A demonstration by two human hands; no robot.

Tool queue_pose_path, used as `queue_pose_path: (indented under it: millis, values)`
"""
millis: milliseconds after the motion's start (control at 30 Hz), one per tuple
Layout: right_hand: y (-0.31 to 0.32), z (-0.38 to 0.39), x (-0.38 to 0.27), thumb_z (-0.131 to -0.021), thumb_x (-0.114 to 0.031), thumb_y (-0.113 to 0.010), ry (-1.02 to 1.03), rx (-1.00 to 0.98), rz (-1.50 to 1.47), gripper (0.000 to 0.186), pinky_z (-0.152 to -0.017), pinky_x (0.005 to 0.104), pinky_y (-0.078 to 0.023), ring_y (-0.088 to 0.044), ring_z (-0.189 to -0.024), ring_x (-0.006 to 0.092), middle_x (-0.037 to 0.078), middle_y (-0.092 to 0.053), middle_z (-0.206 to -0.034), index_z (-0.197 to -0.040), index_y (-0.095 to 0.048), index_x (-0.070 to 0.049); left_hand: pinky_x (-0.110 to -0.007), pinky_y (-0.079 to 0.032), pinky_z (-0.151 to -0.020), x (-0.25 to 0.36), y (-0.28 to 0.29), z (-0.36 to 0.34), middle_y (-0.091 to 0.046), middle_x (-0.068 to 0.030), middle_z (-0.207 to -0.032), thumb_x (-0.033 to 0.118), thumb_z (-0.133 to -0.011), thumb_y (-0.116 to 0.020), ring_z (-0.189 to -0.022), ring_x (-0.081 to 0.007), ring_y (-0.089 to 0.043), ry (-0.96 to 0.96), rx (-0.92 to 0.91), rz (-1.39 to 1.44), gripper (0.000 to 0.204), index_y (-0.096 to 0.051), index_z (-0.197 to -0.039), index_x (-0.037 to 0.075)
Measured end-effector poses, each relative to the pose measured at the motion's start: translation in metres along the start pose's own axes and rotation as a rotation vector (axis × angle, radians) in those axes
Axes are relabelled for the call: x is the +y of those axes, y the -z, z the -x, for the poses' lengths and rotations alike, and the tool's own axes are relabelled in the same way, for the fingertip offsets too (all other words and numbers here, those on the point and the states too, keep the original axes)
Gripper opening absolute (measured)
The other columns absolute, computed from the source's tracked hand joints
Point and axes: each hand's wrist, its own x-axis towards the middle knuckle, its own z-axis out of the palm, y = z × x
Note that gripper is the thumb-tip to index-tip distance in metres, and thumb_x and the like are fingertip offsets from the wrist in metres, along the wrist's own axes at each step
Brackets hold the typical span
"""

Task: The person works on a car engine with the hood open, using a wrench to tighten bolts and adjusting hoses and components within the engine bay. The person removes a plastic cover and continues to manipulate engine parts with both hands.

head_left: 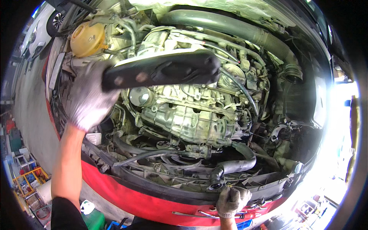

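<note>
Black and elongated, a moulded part (pixel 165 71) sits at eleven o'clock over the grey metal engine (pixel 184 122); the white-gloved left hand (pixel 90 94), at nine, grips its end. At five, the gloved right hand (pixel 233 199) makes a fist, contents hidden.

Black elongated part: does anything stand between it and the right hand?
Nothing visible clearly blocks the right hand: a curved black hose lies between them in view, but the black elongated part appears raised above the engine.

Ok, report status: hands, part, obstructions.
Left hand holding long black part. Right hand curled near black hose. Part blocks view of some of engine.
</note>
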Motion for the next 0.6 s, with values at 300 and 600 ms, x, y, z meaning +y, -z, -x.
queue_pose_path:
  millis: [300,600]
  values:
    - [0.000,-0.003,0.000,-0.079,-0.014,-0.073,0.021,0.007,-0.013,0.014,-0.079,0.0478,-0.041,-0.057,-0.081,0.0307,0.008,-0.063,-0.085,-0.077,-0.059,-0.012,-0.047,-0.047,-0.110,0.055,-0.094,-0.166,-0.057,-0.0195,-0.140,0.039,-0.084,-0.077,-0.129,-0.0373,-0.058,-0.172,-0.429,-0.157,0.071,-0.052,-0.145,0.011]
    - [0.004,-0.004,0.000,-0.078,-0.012,-0.074,0.015,0.016,-0.017,0.012,-0.078,0.0464,-0.041,-0.057,-0.080,0.0303,0.007,-0.063,-0.083,-0.077,-0.062,-0.012,-0.046,-0.044,-0.115,0.035,-0.071,-0.141,-0.053,-0.0179,-0.148,0.039,-0.087,-0.071,-0.131,-0.0386,-0.056,-0.235,-0.301,-0.170,0.073,-0.047,-0.151,0.013]
